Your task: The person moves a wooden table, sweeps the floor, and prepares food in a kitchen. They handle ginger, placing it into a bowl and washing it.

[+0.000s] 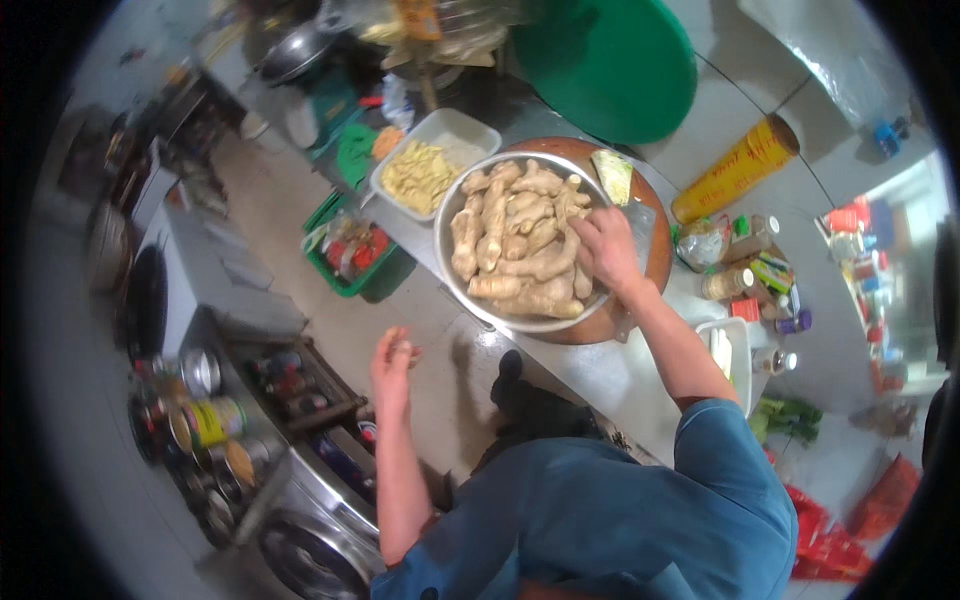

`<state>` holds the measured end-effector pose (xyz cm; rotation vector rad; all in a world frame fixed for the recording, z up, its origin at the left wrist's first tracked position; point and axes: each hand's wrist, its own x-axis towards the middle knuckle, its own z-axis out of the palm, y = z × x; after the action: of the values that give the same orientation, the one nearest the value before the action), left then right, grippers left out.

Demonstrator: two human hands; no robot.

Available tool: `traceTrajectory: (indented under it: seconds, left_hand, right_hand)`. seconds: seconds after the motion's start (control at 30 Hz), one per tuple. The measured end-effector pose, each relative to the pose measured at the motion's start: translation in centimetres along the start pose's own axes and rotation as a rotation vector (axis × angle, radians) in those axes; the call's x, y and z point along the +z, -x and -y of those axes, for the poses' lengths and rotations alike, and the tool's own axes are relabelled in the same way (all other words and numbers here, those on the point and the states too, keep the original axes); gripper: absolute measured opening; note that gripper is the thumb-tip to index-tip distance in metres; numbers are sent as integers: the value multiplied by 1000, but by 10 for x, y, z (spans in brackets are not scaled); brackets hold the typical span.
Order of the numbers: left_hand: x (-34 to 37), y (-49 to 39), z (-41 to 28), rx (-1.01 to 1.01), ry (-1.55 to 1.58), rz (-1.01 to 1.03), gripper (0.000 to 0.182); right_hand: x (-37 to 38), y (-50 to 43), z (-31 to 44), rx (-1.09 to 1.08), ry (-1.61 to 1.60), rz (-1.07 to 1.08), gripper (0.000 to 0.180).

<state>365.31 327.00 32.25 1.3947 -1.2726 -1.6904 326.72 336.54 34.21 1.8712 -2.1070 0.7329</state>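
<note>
A wide metal bowl [444,279] is heaped with knobbly ginger roots [536,266]. It rests on a round wooden chopping board [658,247]. At the bowl's right side my right hand [609,246] reaches in over the rim, its fingers bent about a ginger root; the fingertips are partly hidden. My left hand [393,360] hangs over the floor, left of and below the bowl. Its fingers are loosely curled and apart, and I see nothing held in them. Beyond the bowl's upper left stands a white plastic tub [480,135] with pale yellow sliced pieces [418,178].
A cleaver-like flat blade [636,232] lies on the board beside a cut cabbage piece [613,177]. A green round lid or basin [607,67] leans behind. Several jars [727,283] and a yellow tube [735,169] stand rightward. A green bin [349,244] sits low left.
</note>
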Motion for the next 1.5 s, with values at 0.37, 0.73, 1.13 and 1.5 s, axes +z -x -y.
traceTrajectory:
  seconds: [0.37,0.73,1.13,1.5]
  left_hand:
    - [-50,199,-72,552,114,-224,65]
    - [-116,331,41,435,476,-994,14]
    - [-105,459,224,496,1020,-1320,23]
    - [-379,682,320,478,644,-2082,13]
  right_hand:
    - [-48,-46,256,101,-1440,846,16]
    - [-3,53,427,8,-1502,2235,40]
    - [-9,212,524,-212,-971,2289,22]
    - [19,247,564,-244,-1037,1988,30]
